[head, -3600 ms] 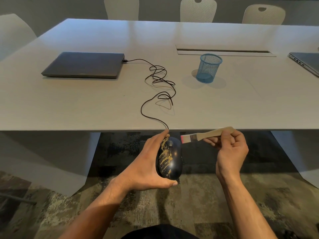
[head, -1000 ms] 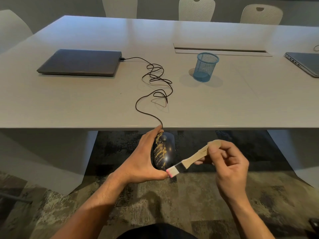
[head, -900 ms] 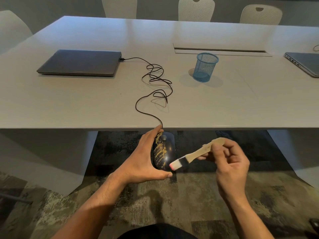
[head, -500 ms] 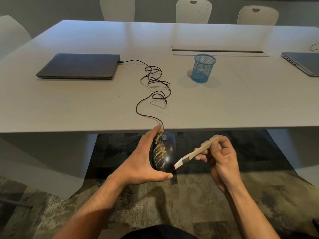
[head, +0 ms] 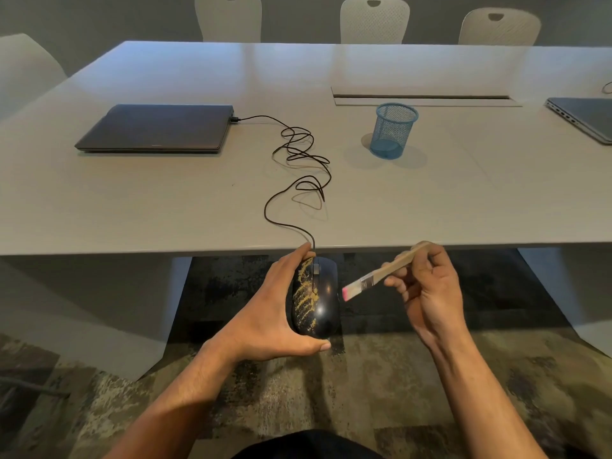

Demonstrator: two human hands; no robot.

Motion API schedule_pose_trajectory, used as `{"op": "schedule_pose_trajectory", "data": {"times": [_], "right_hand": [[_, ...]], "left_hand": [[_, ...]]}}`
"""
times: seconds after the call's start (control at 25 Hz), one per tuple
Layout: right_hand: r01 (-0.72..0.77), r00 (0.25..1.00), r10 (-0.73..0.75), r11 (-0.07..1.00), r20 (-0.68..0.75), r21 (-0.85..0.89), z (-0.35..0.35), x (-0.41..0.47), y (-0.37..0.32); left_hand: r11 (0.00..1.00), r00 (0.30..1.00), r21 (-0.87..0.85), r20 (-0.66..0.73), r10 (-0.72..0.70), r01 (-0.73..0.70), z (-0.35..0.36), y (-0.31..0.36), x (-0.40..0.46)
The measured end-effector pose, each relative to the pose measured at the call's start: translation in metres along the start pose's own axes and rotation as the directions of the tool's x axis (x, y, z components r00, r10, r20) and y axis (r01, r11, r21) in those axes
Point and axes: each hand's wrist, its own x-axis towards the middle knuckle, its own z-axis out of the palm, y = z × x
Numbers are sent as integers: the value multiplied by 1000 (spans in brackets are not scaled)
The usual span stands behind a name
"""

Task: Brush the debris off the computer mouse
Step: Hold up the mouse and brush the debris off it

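A black wired computer mouse (head: 323, 298) hangs below the table's front edge, gripped from its left side by my left hand (head: 265, 313). Yellowish sandy debris (head: 305, 293) streaks the left half of its top; the right half looks glossy and bare. My right hand (head: 427, 289) pinches the wooden handle of a small brush (head: 381, 273). The brush's pink-tipped bristles sit right at the mouse's right edge. The mouse cable (head: 298, 180) runs up over the table edge in loose loops.
The grey table (head: 132, 200) carries a closed dark laptop (head: 155, 127) with the cable plugged in, a blue mesh cup (head: 394, 130), and another laptop (head: 586, 119) at the far right. White chairs (head: 374, 19) line the far side. Mottled carpet (head: 314, 392) lies below.
The brush moved from the mouse's lower end up along its right side, now at the right edge. My left hand kept its hold; the mouse barely shifted.
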Motion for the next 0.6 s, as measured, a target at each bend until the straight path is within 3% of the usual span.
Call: {"op": "schedule_pose_trajectory", "data": {"times": [0.08, 0.28, 0.6], "right_hand": [[-10, 1000, 10, 1000, 12, -15, 3, -2, 4], [64, 973, -77, 996, -217, -67, 8, 14, 10], [134, 936, -168, 982, -310, -130, 12, 6, 2]], "left_hand": [[1000, 1000, 7, 8, 4, -4, 1, 1, 1], [1000, 999, 10, 44, 22, -23, 4, 5, 1], [1000, 999, 10, 41, 4, -5, 6, 2, -1]]}}
